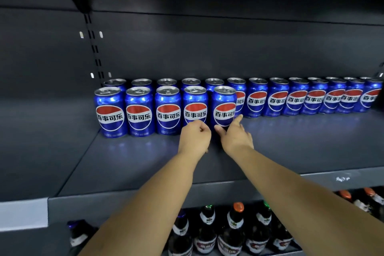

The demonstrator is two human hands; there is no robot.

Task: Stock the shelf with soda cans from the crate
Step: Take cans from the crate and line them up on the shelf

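- Dark grey metal shelf [291, 151], with a matching back panel behind it.
- Fifth can [224, 106]: blue soda can, upright on the shelf at the right end of a front row of five, just beside the fourth can [195, 108].
- Right hand [233, 134]: thumb on the fifth can's left, fingers [239, 119] on its right, gripping its lower part.
- Left hand [195, 137]: fingers curled at the foot of the fourth can; whether it grips the can cannot be told.
- Back row [278, 97]: identical cans, upright along the rear, running to the right edge of view.
- Lower level: bottles [234, 228] with coloured caps.
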